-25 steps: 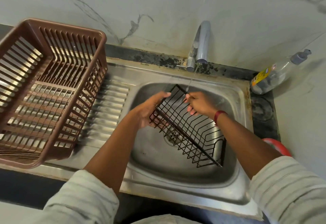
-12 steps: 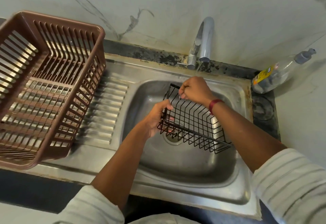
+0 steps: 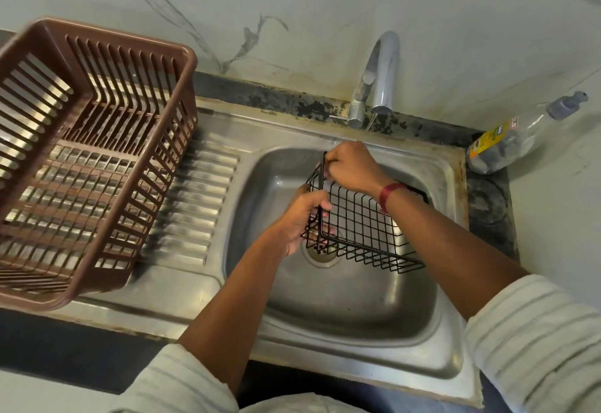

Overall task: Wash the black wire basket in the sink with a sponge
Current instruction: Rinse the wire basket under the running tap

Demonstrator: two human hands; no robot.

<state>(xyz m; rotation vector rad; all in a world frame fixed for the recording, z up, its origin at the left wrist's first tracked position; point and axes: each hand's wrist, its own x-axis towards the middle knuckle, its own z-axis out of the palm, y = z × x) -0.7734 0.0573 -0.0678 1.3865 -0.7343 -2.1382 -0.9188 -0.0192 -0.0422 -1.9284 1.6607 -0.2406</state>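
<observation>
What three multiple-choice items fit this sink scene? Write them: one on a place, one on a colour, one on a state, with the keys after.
1. Where does the brown basket stand?
A in the sink bowl; B on the draining board; C on the floor.
2. What colour is the wrist band?
A blue; B green; C red.
3. How is the black wire basket held?
A by both hands; B by one hand only; C by no hand.

Key:
1 B, its base rests on the ridged steel.
2 C, the band shows red on the right wrist.
3 A, the left hand grips its near end and the right hand its far rim corner.
</observation>
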